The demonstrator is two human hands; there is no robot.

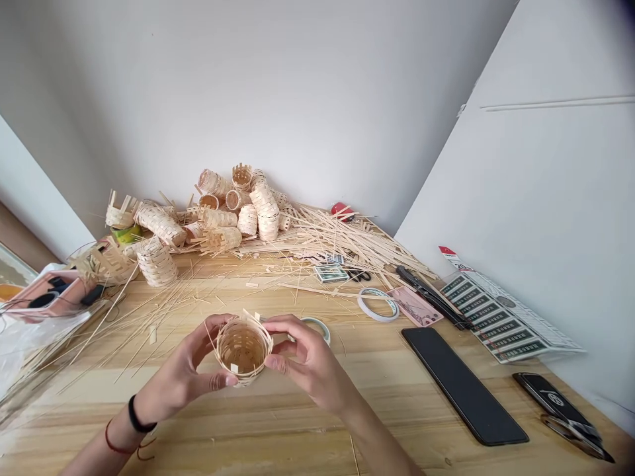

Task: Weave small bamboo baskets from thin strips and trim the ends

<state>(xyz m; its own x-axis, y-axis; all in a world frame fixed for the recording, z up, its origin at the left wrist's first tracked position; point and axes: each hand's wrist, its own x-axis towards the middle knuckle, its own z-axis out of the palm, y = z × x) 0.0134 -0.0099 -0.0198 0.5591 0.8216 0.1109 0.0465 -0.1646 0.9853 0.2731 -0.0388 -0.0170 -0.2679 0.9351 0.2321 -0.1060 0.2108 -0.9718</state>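
A small round basket [243,349] woven from pale strips is held up over the wooden table, its open mouth turned toward me. A few strip ends stick up from its rim. My left hand [191,367] grips its left side, thumb at the lower rim and fingers behind. On the other side, my right hand [310,360] pinches the rim between thumb and fingers. A roll of tape [320,328] lies partly hidden behind my right hand.
Several woven baskets [159,261] and loose strips [347,241] are heaped along the wall. At right lie a tape roll [378,304], a cutter [431,297], a black phone [464,387] and pliers [578,436]. A pink tray [54,297] is at left.
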